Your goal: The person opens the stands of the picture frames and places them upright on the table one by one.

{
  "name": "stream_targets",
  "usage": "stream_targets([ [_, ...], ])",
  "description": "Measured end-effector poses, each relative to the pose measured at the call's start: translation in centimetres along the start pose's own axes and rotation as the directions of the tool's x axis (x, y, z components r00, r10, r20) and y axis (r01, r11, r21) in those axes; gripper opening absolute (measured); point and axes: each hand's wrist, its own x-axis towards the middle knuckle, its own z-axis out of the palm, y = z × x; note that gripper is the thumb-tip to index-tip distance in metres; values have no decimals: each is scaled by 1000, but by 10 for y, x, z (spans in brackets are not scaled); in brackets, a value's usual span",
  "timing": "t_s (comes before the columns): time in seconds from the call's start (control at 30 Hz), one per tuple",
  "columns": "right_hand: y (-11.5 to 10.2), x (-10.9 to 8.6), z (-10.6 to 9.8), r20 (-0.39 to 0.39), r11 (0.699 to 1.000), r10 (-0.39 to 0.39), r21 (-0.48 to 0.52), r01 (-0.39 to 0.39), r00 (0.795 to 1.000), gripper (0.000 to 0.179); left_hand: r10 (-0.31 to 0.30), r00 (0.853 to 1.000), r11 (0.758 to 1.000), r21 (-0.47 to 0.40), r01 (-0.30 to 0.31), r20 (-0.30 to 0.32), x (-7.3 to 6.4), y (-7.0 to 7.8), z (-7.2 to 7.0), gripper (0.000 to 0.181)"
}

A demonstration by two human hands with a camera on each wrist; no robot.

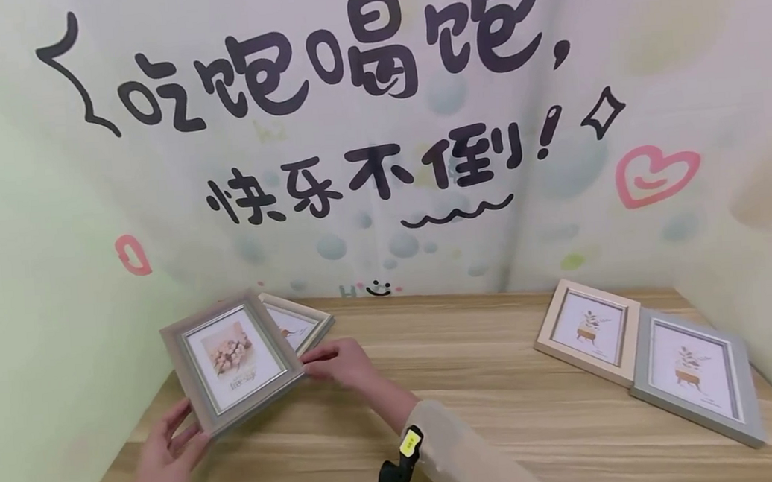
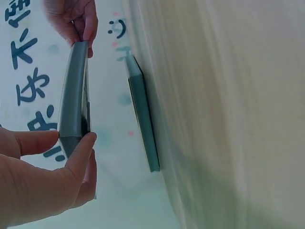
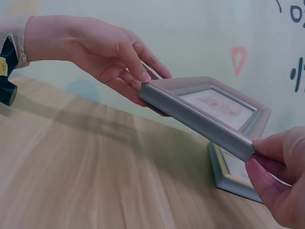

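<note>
A picture frame point(image 1: 236, 356) with a taupe border and a flower print is held tilted above the table by both hands. My left hand point(image 1: 169, 456) grips its lower left corner, thumb on the front side and fingers behind. At the lower right corner my right hand point(image 1: 342, 363) pinches the edge between thumb and fingers. In the right wrist view a gap shows between the held frame point(image 3: 200, 121) and the tabletop. Behind it a cream-bordered picture frame point(image 1: 311, 325) lies on the table, partly hidden by the held one.
On the right of the wooden table point(image 1: 450, 386) lie a cream picture frame point(image 1: 546, 324) and a grey-blue picture frame point(image 1: 697, 413), side by side, both with plant prints. A printed cloth wall point(image 1: 374, 257) closes off the back, and a pale green wall point(image 1: 43, 332) stands at left.
</note>
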Motion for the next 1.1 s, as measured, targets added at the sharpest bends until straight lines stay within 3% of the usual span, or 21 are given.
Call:
stream_targets([
  [0.2, 0, -3, -31, -28, 999, -1, 46, 2, 1000, 23, 112, 993, 991, 76, -109, -36, 8, 19, 23, 67],
  [0.3, -2, -6, -47, -63, 999, 11, 54, -7, 998, 25, 162, 985, 985, 68, -158, -56, 10, 30, 36, 67],
  [0.47, -6, -10, -76, -125, 999, -2, 45, 7, 992, 27, 270, 960, 962, -29, -273, -74, 15, 48, 62, 68],
  [0.57, -8, -13, -95, -155, 1000, -19, 18, 22, 988, 28, 298, 952, 947, -103, -304, -66, 20, 60, 79, 69],
  [0.73, -11, -20, -122, -198, 995, -50, -90, 33, 979, 31, 331, 943, 934, -131, -333, -41, 25, 79, 102, 67],
  [0.97, -6, -33, -155, -227, 951, -106, -308, 31, 968, 36, 439, 898, 894, -88, -439, -18, 37, 92, 135, 67],
  [1.1, -1, -39, -171, -266, 932, -106, -363, 3, 958, 32, 433, 901, 899, -70, -432, 0, 44, 96, 153, 64],
])
